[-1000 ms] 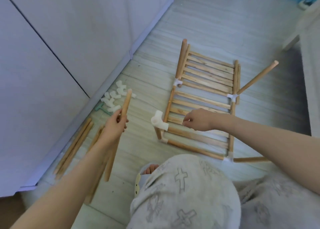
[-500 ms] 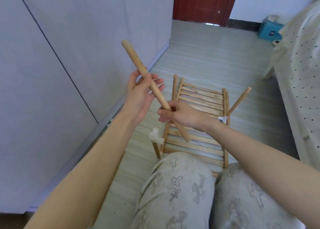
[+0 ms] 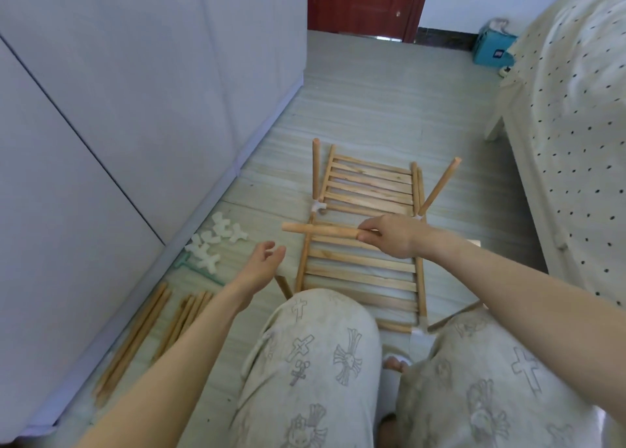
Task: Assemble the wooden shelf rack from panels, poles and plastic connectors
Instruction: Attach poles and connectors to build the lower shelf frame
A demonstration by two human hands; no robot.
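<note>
Right hand reaches in from 4 o'clock, forearm angled across the frame, fingers curled round one end of a short round wooden pole; pole held level, pointing toward 9 o'clock, hovering crosswise over the slatted wooden shelf panels lying flat on the pale striped floor. Left hand comes in from 7 o'clock, palm turned inward, fingers loosely spread, holding nothing, just left of the panels' left rail. Panels have upright wooden poles stuck out at the far corners through white plastic corner connectors. Pile of loose white plastic connectors at 9 o'clock by the white cabinet; bundle of spare long wooden poles at 8 o'clock along it. Knees in cross-print grey trousers at 6 o'clock. Dotted bedsheet at 3 o'clock, red door at 12.
</note>
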